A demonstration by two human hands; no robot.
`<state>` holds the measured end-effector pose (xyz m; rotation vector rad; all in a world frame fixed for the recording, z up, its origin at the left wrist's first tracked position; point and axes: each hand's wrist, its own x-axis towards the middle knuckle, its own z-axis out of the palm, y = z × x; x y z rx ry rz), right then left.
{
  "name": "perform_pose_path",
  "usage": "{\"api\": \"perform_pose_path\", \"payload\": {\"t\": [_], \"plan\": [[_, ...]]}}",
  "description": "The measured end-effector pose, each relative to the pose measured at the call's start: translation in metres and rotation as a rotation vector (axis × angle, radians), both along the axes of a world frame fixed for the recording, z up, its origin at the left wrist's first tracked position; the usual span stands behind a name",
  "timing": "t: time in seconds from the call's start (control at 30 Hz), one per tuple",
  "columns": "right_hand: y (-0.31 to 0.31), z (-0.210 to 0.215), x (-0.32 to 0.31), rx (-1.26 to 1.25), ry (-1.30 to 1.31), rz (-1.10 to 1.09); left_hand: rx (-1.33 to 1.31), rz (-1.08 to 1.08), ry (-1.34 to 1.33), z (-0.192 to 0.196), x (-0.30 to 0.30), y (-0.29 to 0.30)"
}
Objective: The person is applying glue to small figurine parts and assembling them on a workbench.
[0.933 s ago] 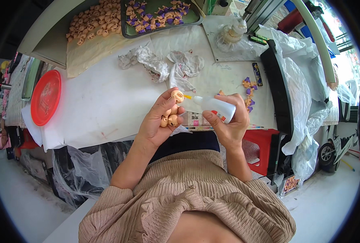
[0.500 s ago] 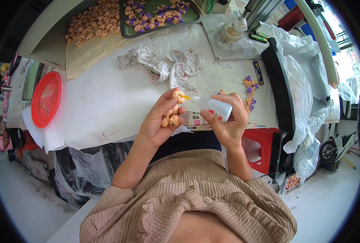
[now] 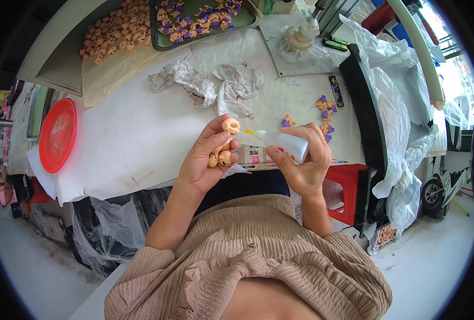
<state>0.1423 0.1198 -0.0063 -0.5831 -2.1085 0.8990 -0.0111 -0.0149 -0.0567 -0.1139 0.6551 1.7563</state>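
Note:
My left hand [image 3: 198,160] is closed around several small peach-coloured doll heads. One doll head [image 3: 230,126] is pinched at the fingertips, its dark opening toward the right. More doll heads [image 3: 224,158] are cupped below it against the fingers. My right hand [image 3: 309,170] grips a white squeeze bottle [image 3: 289,145], tilted sideways, with a yellow needle nozzle [image 3: 249,132] pointing left. The thin needle end reaches the rim of the pinched head; whether it touches is too small to tell. Just beyond the bottle lie small peach-and-purple doll bodies [image 3: 288,120].
More doll bodies [image 3: 326,114] form a rough column at the right. Crumpled cloths [image 3: 237,85] lie mid-table. At the back are a heap of heads [image 3: 120,31] and a dark green tray [image 3: 194,41] of bodies. A red plate [image 3: 58,136] sits left; a black bar [image 3: 366,106] stands right.
The bottle has drawn back slightly to the right, so the thin needle now shows between the yellow nozzle and the head. The whole view has shifted a little.

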Motion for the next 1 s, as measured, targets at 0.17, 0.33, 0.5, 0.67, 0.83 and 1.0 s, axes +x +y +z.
{"api": "perform_pose_path", "payload": {"t": [0.17, 0.33, 0.5, 0.67, 0.83, 1.0], "plan": [[-0.001, 0.001, 0.000, -0.019, 0.019, 0.000, -0.010, 0.000, 0.004, 0.001, 0.001, 0.000], [-0.002, -0.001, -0.003, -0.028, 0.046, 0.014, 0.016, -0.003, 0.007, -0.006, 0.000, -0.001], [-0.001, -0.002, -0.005, -0.034, 0.037, 0.033, 0.009, -0.001, 0.005, -0.008, 0.000, -0.001], [0.001, -0.002, -0.003, -0.055, 0.039, 0.040, 0.018, -0.005, 0.006, -0.009, 0.000, 0.000], [0.006, -0.004, 0.001, 0.011, 0.050, 0.065, 0.006, -0.005, 0.017, -0.003, 0.002, 0.001], [0.008, -0.004, 0.004, -0.011, 0.027, 0.036, 0.004, -0.007, 0.024, -0.005, 0.002, 0.003]]}}
